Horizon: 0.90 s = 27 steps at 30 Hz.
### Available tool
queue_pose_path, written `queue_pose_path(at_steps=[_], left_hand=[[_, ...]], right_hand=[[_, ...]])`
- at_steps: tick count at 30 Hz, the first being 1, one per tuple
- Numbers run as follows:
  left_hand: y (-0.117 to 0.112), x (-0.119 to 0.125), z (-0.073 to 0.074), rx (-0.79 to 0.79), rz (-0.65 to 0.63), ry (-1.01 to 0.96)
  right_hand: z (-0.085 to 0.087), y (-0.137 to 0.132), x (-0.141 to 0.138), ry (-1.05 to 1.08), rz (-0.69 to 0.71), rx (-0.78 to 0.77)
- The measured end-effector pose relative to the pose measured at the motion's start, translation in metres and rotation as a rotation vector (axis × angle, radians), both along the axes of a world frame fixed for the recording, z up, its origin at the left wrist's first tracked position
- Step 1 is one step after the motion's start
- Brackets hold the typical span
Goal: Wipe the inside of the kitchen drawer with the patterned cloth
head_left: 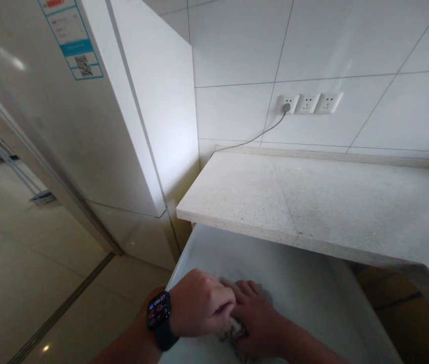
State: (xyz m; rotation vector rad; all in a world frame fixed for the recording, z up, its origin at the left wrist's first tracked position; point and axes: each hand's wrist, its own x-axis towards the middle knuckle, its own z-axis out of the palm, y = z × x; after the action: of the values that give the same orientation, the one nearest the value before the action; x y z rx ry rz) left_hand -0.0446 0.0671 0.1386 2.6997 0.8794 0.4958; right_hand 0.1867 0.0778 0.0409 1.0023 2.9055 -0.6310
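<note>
A crumpled, greyish patterned cloth [233,329] lies on a smooth pale grey panel [301,288] below the countertop. My right hand [257,318] presses down on it, fingers spread over its far part and thumb bent at its near side. My left hand [204,303], with a black smartwatch [159,308] on the wrist, is closed in a fist against the left side of the cloth and touches the right hand. Whatever is inside the fist is hidden. Both hands cover most of the cloth.
A speckled stone countertop [244,197] overhangs the panel's far side. A tall white cabinet or fridge [161,101] stands on the left. A plug with a grey cord [252,140] sits in the wall sockets [307,103]. A dark recess [396,298] opens at right.
</note>
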Motion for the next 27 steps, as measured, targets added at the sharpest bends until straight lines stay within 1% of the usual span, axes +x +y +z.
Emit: queue_pose_path(at_steps=[2,4,6,8,11,13,15,17,19,20,22,24,26,27], left_hand=[[0.001,-0.001,0.003,-0.001,0.024,-0.012],[0.001,-0.002,0.004,-0.02,0.034,-0.013],[0.001,-0.003,0.004,-0.037,0.045,-0.012],[0.002,-0.004,0.004,-0.037,0.064,-0.008],[0.004,-0.006,0.005,-0.03,0.109,0.003],[0.006,-0.008,0.007,-0.033,0.146,-0.004],[0.008,-0.011,0.01,-0.041,0.183,-0.034],[0.009,-0.013,0.012,-0.059,0.203,-0.089],[0.01,-0.015,0.014,-0.085,0.211,-0.134],[0.01,-0.015,0.015,-0.097,0.218,-0.145],[0.01,-0.014,0.014,-0.124,0.245,-0.134],[0.01,-0.011,0.011,-0.159,0.273,-0.095],[0.008,-0.007,0.006,-0.206,0.273,-0.041],[0.007,-0.005,0.003,-0.235,0.257,-0.008]], right_hand=[[0.0,0.025,0.008,-0.018,-0.206,0.083],[-0.002,0.051,0.014,-0.049,-0.451,0.172],[-0.004,0.075,0.016,-0.078,-0.637,0.229],[-0.006,0.093,0.013,-0.106,-0.724,0.244],[-0.006,0.106,-0.005,-0.129,-0.742,0.232],[-0.005,0.103,-0.02,-0.123,-0.72,0.224],[-0.004,0.089,-0.035,-0.101,-0.619,0.209],[-0.004,0.065,-0.045,-0.068,-0.437,0.187],[-0.006,0.037,-0.049,-0.024,-0.241,0.165],[-0.006,0.025,-0.048,0.0,-0.157,0.146],[-0.002,0.004,-0.041,0.008,0.004,0.055],[0.01,-0.01,-0.028,0.011,0.094,-0.043],[0.031,-0.019,-0.009,0.023,0.099,-0.109],[0.044,-0.023,0.002,0.022,0.07,-0.122]])
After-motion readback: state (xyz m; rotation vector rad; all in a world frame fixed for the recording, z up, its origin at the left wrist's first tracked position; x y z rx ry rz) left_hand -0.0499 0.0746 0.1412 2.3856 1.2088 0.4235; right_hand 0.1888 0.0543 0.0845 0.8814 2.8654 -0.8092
